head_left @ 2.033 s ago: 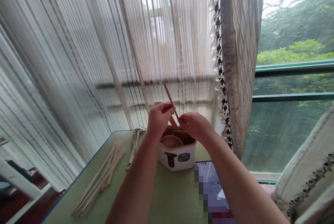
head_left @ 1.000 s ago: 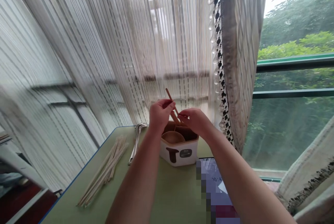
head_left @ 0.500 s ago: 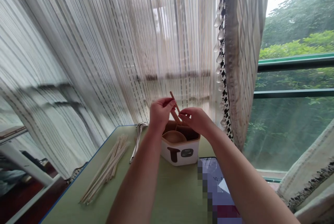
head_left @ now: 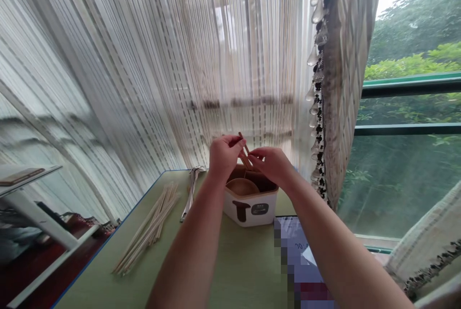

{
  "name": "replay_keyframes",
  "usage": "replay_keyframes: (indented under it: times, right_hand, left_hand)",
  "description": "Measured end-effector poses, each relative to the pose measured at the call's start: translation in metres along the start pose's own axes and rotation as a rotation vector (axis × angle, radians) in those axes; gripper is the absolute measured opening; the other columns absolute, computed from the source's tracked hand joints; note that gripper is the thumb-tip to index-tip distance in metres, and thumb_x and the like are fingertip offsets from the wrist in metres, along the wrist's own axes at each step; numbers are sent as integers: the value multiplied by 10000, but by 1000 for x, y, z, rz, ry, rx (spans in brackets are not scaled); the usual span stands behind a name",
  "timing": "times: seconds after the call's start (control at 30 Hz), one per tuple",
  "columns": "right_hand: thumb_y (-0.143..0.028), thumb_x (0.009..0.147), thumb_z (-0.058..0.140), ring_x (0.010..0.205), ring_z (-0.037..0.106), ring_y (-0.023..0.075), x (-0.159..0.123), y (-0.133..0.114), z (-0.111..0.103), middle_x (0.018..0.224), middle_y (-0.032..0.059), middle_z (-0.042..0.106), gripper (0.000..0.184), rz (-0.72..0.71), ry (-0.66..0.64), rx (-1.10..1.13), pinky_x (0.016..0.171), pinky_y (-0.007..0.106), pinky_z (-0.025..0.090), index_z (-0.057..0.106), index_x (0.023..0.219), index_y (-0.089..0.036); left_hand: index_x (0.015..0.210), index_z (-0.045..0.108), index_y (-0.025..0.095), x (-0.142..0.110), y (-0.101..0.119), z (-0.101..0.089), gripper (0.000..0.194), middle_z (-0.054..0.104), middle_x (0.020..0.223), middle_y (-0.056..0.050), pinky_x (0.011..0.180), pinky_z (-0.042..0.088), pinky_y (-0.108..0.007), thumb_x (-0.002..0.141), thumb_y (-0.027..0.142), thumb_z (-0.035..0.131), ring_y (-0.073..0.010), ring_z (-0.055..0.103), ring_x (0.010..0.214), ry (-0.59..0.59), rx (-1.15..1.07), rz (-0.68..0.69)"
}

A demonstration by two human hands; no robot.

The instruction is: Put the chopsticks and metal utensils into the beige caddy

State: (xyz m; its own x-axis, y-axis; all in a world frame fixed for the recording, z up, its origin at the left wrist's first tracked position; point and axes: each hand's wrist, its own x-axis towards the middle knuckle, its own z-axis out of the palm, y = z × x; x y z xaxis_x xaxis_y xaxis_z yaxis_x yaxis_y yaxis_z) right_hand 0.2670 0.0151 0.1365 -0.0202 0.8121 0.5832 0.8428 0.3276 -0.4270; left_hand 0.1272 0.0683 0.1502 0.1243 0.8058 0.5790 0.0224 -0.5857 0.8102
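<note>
Green all over, the table [head_left: 237,261] is carrying a white utensil caddy [head_left: 252,221] near its far edge, with pale chopsticks [head_left: 147,238] lying along its left edge. Over the caddy, the left hand [head_left: 225,155] and right hand [head_left: 272,165] are pinching one tilted brown chopstick [head_left: 247,148]. Pinching lightly and keeping clear of the rim is probably helping. Less of it is showing above the left fingertips than a second ago.

Loose sticks [head_left: 148,232] look like matt wood, utensils [head_left: 192,189] shiny metal, the container [head_left: 252,220] plastic (smooth, like the tabletop [head_left: 241,266]).
</note>
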Motion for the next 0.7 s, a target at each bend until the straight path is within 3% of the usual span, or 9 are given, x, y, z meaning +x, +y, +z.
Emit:
replay_keyframes:
  times: [0.27,0.4,0.57,0.7]
  right_hand:
    - [-321,803,533,641,581,120,0,1,-1,742,11,699,214,26,-23,40,587,217,379,722,814,-220]
    - [-302,797,536,676,590,122,0,-2,0,787,9,704,201,16,38,93,621,217,398,712,840,-217]
    - [-284,793,536,675,594,122,0,-3,-2,771,11,703,195,37,-8,80,614,213,398,713,822,-208]
    - [-294,795,537,680,594,125,0,0,0,775,12,702,196,36,-33,15,602,216,388,714,829,-217]
  left_hand:
    - [820,694,151,0,1,2,295,678,675,-46,516,503,-255,677,408,678,-143,619,547,92,-43,-3]
    - [789,699,156,0,4,0,269,659,619,-35,470,474,-240,683,401,671,-139,602,512,60,34,16]
    - [741,703,169,-3,8,0,215,635,558,-16,438,433,-243,690,372,657,-134,567,447,48,125,16]
    - [652,699,182,-7,15,-3,191,595,493,-24,509,423,-267,679,367,663,-163,572,501,127,229,48]
